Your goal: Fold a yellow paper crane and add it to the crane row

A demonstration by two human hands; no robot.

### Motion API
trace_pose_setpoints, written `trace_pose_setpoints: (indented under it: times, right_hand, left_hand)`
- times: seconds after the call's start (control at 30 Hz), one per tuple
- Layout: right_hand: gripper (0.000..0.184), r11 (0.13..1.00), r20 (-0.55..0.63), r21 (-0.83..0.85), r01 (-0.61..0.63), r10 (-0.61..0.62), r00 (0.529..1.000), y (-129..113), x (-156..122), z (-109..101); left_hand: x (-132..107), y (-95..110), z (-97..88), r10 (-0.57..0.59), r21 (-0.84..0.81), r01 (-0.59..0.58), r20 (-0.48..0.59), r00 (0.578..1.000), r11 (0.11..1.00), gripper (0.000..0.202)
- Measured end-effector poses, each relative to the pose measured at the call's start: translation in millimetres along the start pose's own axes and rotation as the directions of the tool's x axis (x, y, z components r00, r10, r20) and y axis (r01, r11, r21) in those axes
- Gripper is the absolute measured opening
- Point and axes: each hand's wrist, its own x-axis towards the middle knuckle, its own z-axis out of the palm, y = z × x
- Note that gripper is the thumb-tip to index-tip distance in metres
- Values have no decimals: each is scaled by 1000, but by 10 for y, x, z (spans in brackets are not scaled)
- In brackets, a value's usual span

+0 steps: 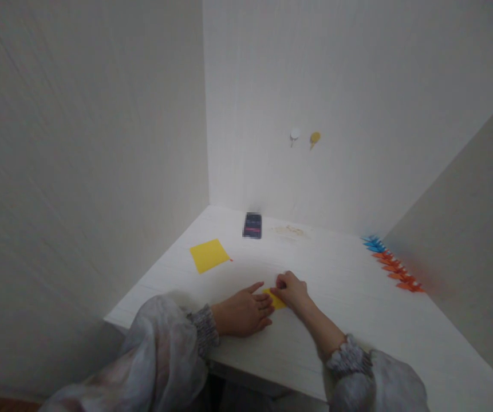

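Observation:
A small folded piece of yellow paper (pixel 279 303) lies on the table between my hands, partly covered by both. My left hand (pixel 244 312) rests flat from the left, fingers stretched out and their tips on the paper. From the right, my right hand (pixel 291 289) has its fingers curled in a pinch at the paper's upper edge. Just what the fingertips grip there is partly hidden.
A flat yellow paper sheet (pixel 209 255) lies to the left, a tiny orange bit (pixel 231 260) at its corner. A dark, blurred rectangular object (pixel 252 226) is near the back wall. Blue (pixel 374 244) and orange folded paper pieces (pixel 396 270) line the right wall. Two hooks (pixel 315 138) are on the wall.

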Motion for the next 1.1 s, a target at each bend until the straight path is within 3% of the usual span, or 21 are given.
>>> trace_pose_setpoints:
  times: [0.13, 0.33, 0.43, 0.53, 0.6, 0.7, 0.77, 0.8, 0.97, 1.1]
  right_hand:
    - [14, 1000, -11, -2, 5, -5, 1000, -7, -7, 0]
    - [15, 999, -36, 25, 41, -40, 999, -3, -20, 7]
    - [15, 996, -44, 62, 68, -66, 997, 15, -36, 18]
    - [12, 987, -46, 112, 112, -108, 993, 51, -52, 3]
    - [14, 978, -32, 144, 150, -147, 989, 92, -65, -34]
    - [15, 953, 5, 212, 217, -223, 975, 169, -101, -116]
    - [8, 892, 31, 335, 302, -331, 943, 210, -135, -165]
    - [14, 871, 47, 367, 327, -368, 928, 222, -152, -181]
    - [20, 885, 33, 369, 283, -317, 948, 198, -203, -183]
    - [13, 859, 35, 407, 309, -353, 935, 167, -210, -177]
  left_hand:
    - [-5, -20, -26, 48, -30, -49, -32, 998, 998, 26]
    - [2, -139, -93, 49, -244, -55, -32, 998, 968, 26]
    - [57, -250, -54, -83, -330, 75, -8, 997, 941, 30]
    - [155, -376, 18, -299, -346, 287, 20, 954, 893, 31]
    - [226, -448, 60, -382, -392, 365, 37, 924, 845, 24]
    - [304, -511, 101, -360, -501, 367, 115, 926, 784, 23]
    - [323, -526, 115, -326, -558, 348, 143, 934, 753, 26]
    - [325, -528, 119, -319, -577, 343, 147, 936, 741, 27]
    - [301, -527, 141, -308, -638, 330, 150, 940, 696, 26]
    - [273, -526, 185, -344, -765, 320, 137, 929, 559, 23]
